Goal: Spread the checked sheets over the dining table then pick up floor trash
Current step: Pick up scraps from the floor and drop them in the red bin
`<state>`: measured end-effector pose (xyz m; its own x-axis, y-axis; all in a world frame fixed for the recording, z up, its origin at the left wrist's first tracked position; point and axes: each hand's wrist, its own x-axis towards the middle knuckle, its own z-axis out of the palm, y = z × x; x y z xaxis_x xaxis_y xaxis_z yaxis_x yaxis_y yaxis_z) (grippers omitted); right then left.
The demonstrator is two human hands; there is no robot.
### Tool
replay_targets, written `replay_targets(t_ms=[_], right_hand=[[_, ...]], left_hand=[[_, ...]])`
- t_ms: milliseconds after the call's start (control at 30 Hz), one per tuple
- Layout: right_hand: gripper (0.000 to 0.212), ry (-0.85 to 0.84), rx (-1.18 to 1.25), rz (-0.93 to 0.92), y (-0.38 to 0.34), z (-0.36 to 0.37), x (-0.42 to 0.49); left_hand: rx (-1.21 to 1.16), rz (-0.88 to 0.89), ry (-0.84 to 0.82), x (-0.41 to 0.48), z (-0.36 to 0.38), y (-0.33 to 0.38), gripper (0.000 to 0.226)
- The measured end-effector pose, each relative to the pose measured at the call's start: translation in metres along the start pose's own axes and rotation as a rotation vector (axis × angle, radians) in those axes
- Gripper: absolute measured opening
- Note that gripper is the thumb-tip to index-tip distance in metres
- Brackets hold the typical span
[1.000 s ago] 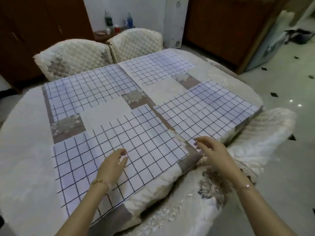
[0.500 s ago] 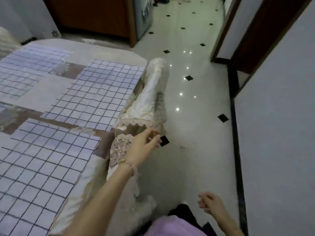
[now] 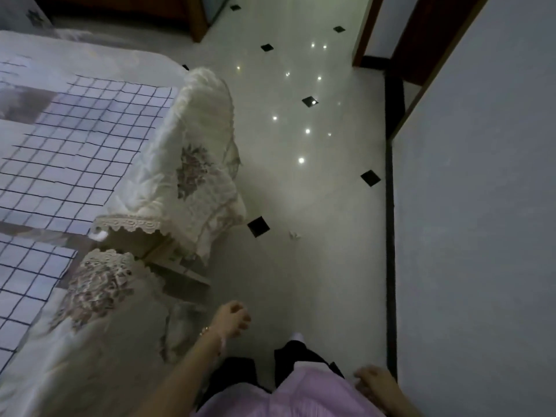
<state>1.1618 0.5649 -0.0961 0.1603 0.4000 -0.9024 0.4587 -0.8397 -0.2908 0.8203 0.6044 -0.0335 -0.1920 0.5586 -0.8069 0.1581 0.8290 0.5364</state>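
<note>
Head view: no legible writing; checked sheets (image 3: 75, 139), floor trash (image 3: 294, 234)

I can read no text, label, brand, number or sign anywhere in my head view. The checked sheets (image 3: 81, 139) on the left carry only a plain dark grid, and the chair covers (image 3: 192, 167) beside them bear woven floral motifs, not lettering. The floor (image 3: 301, 266) shows only black diamond insets.

A home dining room: cloth-covered table (image 3: 90, 61), lace-covered chairs (image 3: 192, 164), glossy tiled floor (image 3: 301, 251).
</note>
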Motion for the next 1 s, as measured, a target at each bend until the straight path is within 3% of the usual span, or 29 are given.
replay_targets(t_ms=[267,533,833,1000], right_hand=[[0.016,0.042,0.11,-0.158,-0.134,-0.061,0.023],[0.017,0.039,0.124,-0.168,-0.231,-0.08,0.099],[0.022,0.04,0.129,-0.068,-0.307,-0.086,0.205],[0.024,0.007,0.119,-0.047,-0.334,-0.073,0.304]], left_hand=[[-0.182,-0.312,0.113,0.023,0.0,-0.054,0.021],[-0.161,-0.44,0.069,0.112,0.005,0.008,0.022],[-0.085,-0.173,-0.015,0.277,0.031,0.179,0.022],[-0.161,-0.117,0.015,0.369,0.07,0.202,0.022]])
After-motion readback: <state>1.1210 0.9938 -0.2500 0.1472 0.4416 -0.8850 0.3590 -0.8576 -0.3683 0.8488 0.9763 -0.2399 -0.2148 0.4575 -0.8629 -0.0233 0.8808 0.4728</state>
